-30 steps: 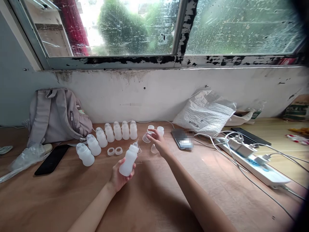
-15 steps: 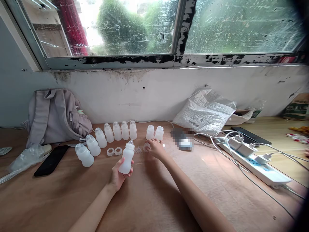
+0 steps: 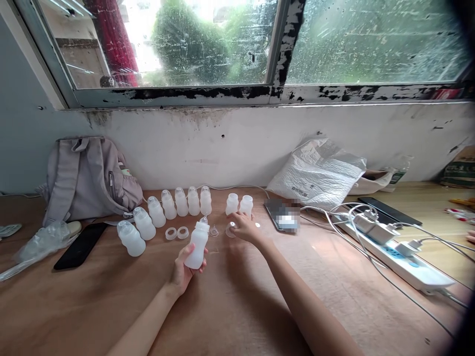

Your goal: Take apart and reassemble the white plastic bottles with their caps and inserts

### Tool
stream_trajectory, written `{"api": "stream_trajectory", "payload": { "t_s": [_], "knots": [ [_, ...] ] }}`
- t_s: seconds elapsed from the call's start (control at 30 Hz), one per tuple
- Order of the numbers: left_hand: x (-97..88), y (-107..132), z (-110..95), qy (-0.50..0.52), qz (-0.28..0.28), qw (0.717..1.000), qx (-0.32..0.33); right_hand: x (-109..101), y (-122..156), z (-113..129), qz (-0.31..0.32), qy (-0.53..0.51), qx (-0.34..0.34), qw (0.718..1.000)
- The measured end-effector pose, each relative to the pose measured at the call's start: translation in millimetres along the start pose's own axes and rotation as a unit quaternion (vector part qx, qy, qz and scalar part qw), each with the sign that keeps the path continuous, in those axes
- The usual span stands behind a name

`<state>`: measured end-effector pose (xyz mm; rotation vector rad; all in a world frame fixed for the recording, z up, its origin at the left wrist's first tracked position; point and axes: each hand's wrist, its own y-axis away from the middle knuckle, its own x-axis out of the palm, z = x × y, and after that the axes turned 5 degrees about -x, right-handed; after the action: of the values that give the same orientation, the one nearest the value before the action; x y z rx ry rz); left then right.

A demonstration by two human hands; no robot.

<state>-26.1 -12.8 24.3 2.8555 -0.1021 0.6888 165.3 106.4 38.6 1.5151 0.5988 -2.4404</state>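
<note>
My left hand [image 3: 182, 272] is wrapped round a white translucent bottle [image 3: 197, 244] with a nipple top, held tilted above the wooden table [image 3: 230, 306]. My right hand [image 3: 245, 226] rests on the table further back, its fingers closed on a small clear cap [image 3: 230, 229]. A clear nipple [image 3: 214, 231] lies between the two hands. Two uncapped white bottles [image 3: 238, 203] stand just behind my right hand. A curved row of several capped bottles [image 3: 163, 210] stands to the left, with two white rings [image 3: 177, 233] in front of it.
A grey backpack [image 3: 87, 175] leans on the wall at left, with a black phone [image 3: 79, 245] and a plastic bag [image 3: 40, 240] before it. A phone [image 3: 282, 215], a white packet [image 3: 317, 173] and a power strip [image 3: 397, 252] with cables lie at right.
My right hand came down from holding a clear cap in the air to the table near the two uncapped bottles. The left hand kept the bottle, shifting slightly.
</note>
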Motion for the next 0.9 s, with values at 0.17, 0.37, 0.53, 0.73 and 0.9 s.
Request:
{"api": "stream_trajectory", "payload": {
  "t_s": [0.17,0.37,0.53,0.73,0.9],
  "knots": [
    [8.9,3,2,-0.220,-0.142,0.955,0.142,-6,3,37,-0.158,-0.232,0.005,0.960],
    [13.4,9,5,-0.303,-0.150,0.925,0.171,6,18,88,-0.052,-0.543,0.042,0.837],
    [17.2,15,5,-0.274,-0.071,0.953,0.108,11,23,97,-0.017,-0.621,0.117,0.775],
    [17.2,17,12,-0.160,-0.013,0.986,0.054,6,24,101,-0.016,-0.646,0.122,0.753],
    [11.5,14,16,-0.055,0.011,0.998,0.034,5,26,107,-0.036,-0.650,0.106,0.751]
  ]
}}
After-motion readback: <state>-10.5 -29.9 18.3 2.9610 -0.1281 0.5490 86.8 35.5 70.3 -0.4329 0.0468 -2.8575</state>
